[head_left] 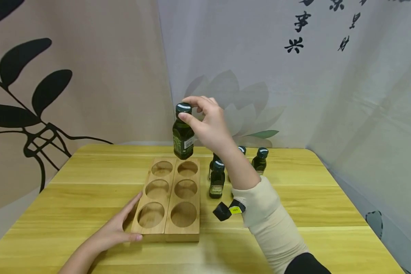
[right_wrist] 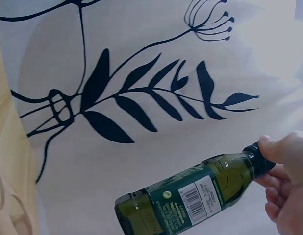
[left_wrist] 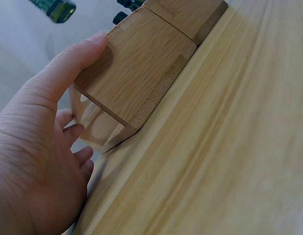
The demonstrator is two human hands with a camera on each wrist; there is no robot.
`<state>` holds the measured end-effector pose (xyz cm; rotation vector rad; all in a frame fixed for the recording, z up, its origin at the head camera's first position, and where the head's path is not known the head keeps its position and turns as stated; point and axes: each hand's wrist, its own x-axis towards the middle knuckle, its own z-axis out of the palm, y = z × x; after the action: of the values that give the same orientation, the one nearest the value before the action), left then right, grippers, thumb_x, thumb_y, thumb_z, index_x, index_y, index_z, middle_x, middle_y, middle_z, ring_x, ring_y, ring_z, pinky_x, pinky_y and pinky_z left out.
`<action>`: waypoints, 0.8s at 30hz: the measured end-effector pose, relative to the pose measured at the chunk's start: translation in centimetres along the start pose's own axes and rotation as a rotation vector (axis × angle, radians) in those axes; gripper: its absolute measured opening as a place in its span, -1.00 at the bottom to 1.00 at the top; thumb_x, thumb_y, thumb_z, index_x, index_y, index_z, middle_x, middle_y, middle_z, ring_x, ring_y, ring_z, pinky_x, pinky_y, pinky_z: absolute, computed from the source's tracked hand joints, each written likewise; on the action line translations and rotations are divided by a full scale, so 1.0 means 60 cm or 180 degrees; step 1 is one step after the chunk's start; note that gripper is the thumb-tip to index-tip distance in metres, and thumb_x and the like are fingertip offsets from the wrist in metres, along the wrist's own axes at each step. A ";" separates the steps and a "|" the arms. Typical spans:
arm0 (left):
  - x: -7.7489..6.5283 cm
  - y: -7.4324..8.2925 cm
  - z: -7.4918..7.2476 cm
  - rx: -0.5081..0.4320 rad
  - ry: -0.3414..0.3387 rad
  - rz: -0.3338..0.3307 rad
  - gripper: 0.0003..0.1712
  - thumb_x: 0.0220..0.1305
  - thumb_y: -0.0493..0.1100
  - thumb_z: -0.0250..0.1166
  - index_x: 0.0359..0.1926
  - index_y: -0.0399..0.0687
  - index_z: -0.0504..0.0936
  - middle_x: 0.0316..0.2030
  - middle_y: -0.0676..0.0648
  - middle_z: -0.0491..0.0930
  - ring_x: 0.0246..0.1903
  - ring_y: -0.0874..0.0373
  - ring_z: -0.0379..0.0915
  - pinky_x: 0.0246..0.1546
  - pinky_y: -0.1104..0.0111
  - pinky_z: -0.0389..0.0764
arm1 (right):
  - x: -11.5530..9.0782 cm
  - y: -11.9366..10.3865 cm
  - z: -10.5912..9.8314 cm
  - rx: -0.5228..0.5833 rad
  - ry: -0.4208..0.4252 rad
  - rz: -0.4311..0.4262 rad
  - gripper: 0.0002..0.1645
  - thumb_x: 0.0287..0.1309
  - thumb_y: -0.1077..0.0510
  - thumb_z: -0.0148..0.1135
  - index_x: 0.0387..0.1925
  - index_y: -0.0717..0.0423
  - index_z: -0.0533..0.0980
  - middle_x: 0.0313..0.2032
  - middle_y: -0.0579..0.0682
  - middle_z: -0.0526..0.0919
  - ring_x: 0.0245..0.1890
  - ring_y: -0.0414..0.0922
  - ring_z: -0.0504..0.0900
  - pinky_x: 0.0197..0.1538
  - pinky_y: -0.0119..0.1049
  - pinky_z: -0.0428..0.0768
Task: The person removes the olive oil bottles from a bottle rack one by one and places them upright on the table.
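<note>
My right hand point(head_left: 212, 123) pinches a dark green glass bottle point(head_left: 183, 133) by its cap. The bottle hangs upright in the air above the far end of a wooden bottle rack point(head_left: 181, 238), and the right wrist view shows its green label point(right_wrist: 190, 200) with a barcode. The rack is made of two blocks side by side, each with three round holes, and no bottle stands in them. At the near left corner, my left hand point(head_left: 111, 230) holds the rack. Its thumb lies on the front face point(left_wrist: 141, 63), the other fingers against the open left side.
Several similar bottles stand right of the rack, among them a near one point(head_left: 217, 180) and one farther right point(head_left: 260, 161). My right forearm partly hides the others. Behind the wooden table point(head_left: 294, 236) hangs a printed curtain point(head_left: 123, 76).
</note>
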<state>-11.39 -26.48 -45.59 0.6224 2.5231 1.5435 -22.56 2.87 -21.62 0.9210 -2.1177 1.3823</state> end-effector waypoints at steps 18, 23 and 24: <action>0.001 0.003 -0.001 0.0002 -0.0002 0.0027 0.29 -0.03 -0.22 0.48 0.53 0.04 -0.22 0.45 -0.37 -0.27 0.31 -0.55 -0.38 -0.03 -0.54 -0.17 | -0.054 -0.001 -0.127 -0.0331 0.0462 -0.0061 -0.71 0.08 0.34 0.35 -0.11 0.29 0.60 -0.28 0.03 0.58 -0.27 -0.10 0.31 -0.14 -0.28 0.29; -0.001 0.004 0.000 -0.0019 0.0005 0.0028 0.28 -0.03 -0.24 0.47 0.53 0.10 -0.22 0.45 -0.35 -0.27 0.32 -0.53 -0.38 -0.02 -0.53 -0.17 | -0.067 0.009 -0.157 -0.0416 0.0610 -0.0166 -0.73 0.06 0.40 0.34 -0.14 0.35 0.60 -0.33 0.05 0.58 -0.29 -0.08 0.33 -0.16 -0.29 0.30; -0.001 0.003 0.000 -0.0016 0.0008 0.0025 0.28 -0.03 -0.23 0.47 0.53 0.11 -0.21 0.45 -0.35 -0.27 0.32 -0.53 -0.38 -0.02 -0.53 -0.17 | -0.069 0.010 -0.162 -0.0440 0.0638 -0.0180 -0.73 0.06 0.41 0.34 -0.14 0.35 0.60 -0.33 0.04 0.57 -0.29 -0.08 0.33 -0.17 -0.30 0.30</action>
<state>-11.26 -26.41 -45.42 0.6308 2.5208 1.5539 -20.10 13.16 -20.90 0.7493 -1.9927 1.2286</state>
